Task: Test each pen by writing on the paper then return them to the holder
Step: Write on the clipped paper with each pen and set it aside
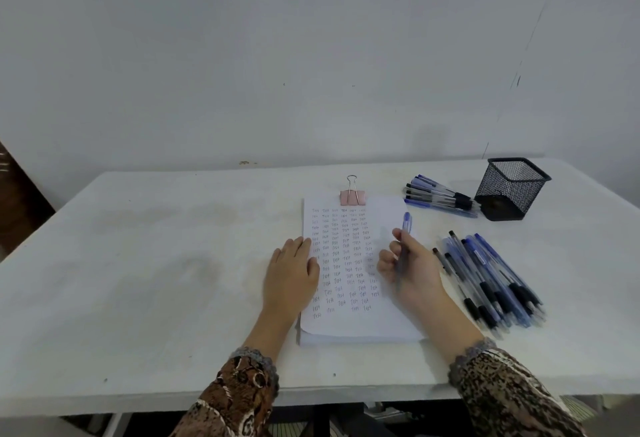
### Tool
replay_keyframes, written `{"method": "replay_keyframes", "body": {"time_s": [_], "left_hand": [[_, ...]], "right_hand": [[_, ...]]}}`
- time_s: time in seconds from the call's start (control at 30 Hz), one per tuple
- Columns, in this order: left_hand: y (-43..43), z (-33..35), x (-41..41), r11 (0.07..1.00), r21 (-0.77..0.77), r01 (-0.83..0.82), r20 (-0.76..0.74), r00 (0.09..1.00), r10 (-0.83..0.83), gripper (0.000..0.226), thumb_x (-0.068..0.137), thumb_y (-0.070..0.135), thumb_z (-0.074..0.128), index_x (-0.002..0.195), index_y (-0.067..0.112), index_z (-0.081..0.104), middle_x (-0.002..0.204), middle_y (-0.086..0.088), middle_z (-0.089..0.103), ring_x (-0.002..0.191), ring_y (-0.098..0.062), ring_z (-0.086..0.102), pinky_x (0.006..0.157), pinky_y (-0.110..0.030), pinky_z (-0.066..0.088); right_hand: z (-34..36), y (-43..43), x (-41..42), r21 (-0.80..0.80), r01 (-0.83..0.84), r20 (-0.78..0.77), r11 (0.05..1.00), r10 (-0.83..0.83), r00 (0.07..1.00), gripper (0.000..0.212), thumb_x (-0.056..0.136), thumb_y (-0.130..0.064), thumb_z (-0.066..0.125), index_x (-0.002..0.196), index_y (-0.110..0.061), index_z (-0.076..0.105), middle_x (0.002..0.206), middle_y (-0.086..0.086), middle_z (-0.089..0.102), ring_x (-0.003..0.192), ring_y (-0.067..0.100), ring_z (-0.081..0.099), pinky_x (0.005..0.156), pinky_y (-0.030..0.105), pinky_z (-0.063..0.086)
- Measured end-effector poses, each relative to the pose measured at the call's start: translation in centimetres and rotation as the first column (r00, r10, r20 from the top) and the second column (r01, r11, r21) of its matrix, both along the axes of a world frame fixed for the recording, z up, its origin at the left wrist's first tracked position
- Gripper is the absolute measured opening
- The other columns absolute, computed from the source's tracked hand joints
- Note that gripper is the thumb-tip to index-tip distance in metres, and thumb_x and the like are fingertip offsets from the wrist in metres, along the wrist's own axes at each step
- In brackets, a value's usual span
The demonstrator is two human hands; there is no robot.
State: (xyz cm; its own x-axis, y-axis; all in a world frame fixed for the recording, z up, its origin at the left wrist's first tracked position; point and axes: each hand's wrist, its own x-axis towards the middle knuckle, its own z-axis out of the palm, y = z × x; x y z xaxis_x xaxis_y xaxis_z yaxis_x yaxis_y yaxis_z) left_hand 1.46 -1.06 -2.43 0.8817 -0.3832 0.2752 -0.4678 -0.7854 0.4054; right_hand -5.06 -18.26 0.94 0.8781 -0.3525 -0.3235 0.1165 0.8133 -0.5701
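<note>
Right hand (410, 265) gripping a blue pen (403, 246) above the paper (349, 329); left hand (292, 272) open, flat on the page edge. Holder (512, 189) empty-looking, far right. Risks: mixing up the near pile (491, 284) and far pile (438, 196); sleeve sweeping pens off.

Your paper stack (349, 270) lies mid-tabletop (156, 263), a binder clip (352, 196) on its far edge. To its right — a pile of pens (491, 281); behind that, a smaller pen bundle (440, 196) just left of the mesh holder (509, 191).
</note>
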Motion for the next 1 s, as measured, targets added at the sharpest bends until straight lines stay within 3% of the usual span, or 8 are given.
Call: {"method": "replay_keyframes", "body": {"time_s": [0.17,0.43,0.53,0.63,0.7,0.8,0.87,1.0], "left_hand": [[0.0,0.0,0.0,1.0,-0.004,-0.004,-0.004,1.0,0.004,0.042,0.096,0.02,0.033,0.138,0.01,0.037,0.141,-0.001,0.04,0.131,-0.015,0.032,0.112,-0.028,0.017],[0.0,0.1,-0.1,1.0,0.002,-0.011,-0.018,1.0,0.011,0.043,0.097,0.022,0.033,0.139,0.012,0.035,0.144,-0.001,0.037,0.133,-0.015,0.03,0.113,-0.029,0.019],[0.0,0.2,-0.1,1.0,-0.004,-0.009,-0.027,1.0,0.009,0.043,0.097,0.021,0.032,0.139,0.012,0.036,0.144,-0.001,0.037,0.133,-0.015,0.029,0.113,-0.029,0.018],[0.1,0.1,0.0,1.0,-0.006,-0.003,-0.023,1.0,0.002,0.043,0.097,0.021,0.032,0.138,0.011,0.036,0.143,0.0,0.037,0.132,-0.014,0.03,0.111,-0.027,0.016],[0.1,-0.1,0.1,1.0,-0.006,0.005,-0.018,1.0,-0.005,0.043,0.097,0.022,0.032,0.138,0.011,0.036,0.143,-0.001,0.038,0.132,-0.014,0.031,0.111,-0.027,0.017],[0.1,-0.2,0.2,1.0,0.004,0.008,-0.02,1.0,-0.008,0.043,0.097,0.022,0.032,0.139,0.011,0.035,0.143,-0.002,0.038,0.132,-0.014,0.031,0.111,-0.028,0.017],[0.1,-0.3,0.3,1.0,0.0,0.001,-0.022,1.0,-0.001,0.044,0.097,0.022,0.033,0.139,0.011,0.035,0.143,-0.001,0.038,0.132,-0.014,0.031,0.112,-0.028,0.017],[0.0,-0.4,0.3,1.0,0.001,0.005,-0.013,1.0,-0.005,0.044,0.097,0.022,0.032,0.139,0.011,0.035,0.143,-0.001,0.038,0.132,-0.013,0.031,0.112,-0.027,0.016]], "right_hand": [[-0.7,1.2,0.9,0.196,-0.035,0.05,0.98,0.025,0.998,0.033,0.1,-0.035,0.034,0.088,-0.016,0.059,0.049,-0.006,0.046,0.031,0.007,0.027,0.035,0.013,0.021],[-0.8,1.7,1.4,0.149,-0.002,-0.037,0.989,0.008,0.999,0.034,0.102,-0.033,0.031,0.076,-0.019,0.049,0.043,-0.007,0.036,0.027,0.007,0.023,0.033,0.011,0.018],[-0.1,1.3,1.2,0.03,0.018,-0.085,0.999,-0.015,0.996,0.031,0.103,-0.03,0.031,0.082,-0.017,0.051,0.05,-0.005,0.039,0.03,0.008,0.025,0.034,0.012,0.021],[2.0,-0.7,0.7,-0.311,-0.001,-0.162,0.95,-0.052,0.985,0.018,0.101,-0.015,0.036,0.097,-0.011,0.054,0.071,0.0,0.042,0.046,0.01,0.037,0.042,0.021,0.035],[3.6,-2.8,0.2,-0.619,-0.071,-0.252,0.782,-0.112,0.961,0.018,0.099,-0.009,0.041,0.11,-0.008,0.055,0.079,0.002,0.046,0.061,0.012,0.042,0.056,0.025,0.042],[5.0,-6.6,-0.8,-0.934,-0.18,-0.283,0.309,-0.33,0.901,0.026,0.094,-0.008,0.045,0.113,-0.002,0.062,0.08,0.006,0.056,0.072,0.02,0.049,0.069,0.032,0.041],[5.3,-9.1,-1.7,-0.95,-0.307,-0.301,0.06,-0.445,0.844,0.03,0.092,-0.005,0.046,0.117,0.0,0.062,0.101,0.017,0.064,0.094,0.031,0.057,0.079,0.03,0.039],[4.4,-13.0,-3.0,-0.754,-0.652,-0.512,-0.081,-0.55,0.66,0.028,0.092,-0.008,0.051,0.115,0.002,0.062,0.12,0.024,0.061,0.114,0.038,0.054,0.093,0.033,0.04]]}}
